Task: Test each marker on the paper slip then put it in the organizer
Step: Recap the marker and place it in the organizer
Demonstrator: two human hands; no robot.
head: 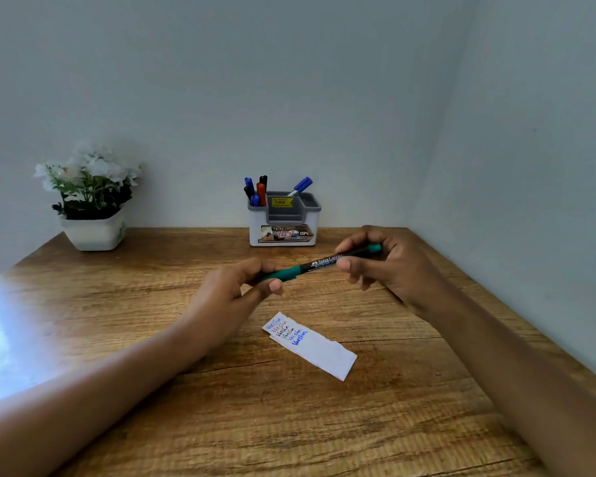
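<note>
Slim green-capped plastic marker (319,263) pinched level between left hand (236,287) and right hand (381,261), above the scribbled white paper slip (310,346).

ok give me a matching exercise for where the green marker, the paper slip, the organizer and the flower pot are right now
Things:
1. green marker
2. paper slip
3. organizer
4. flower pot

Places:
A. back left corner of the table
B. held between the left hand and the right hand
C. back middle of the table, with markers standing in it
D. flat on the table, nearer the person than the hands

Pairs: 1-B, 2-D, 3-C, 4-A
</note>
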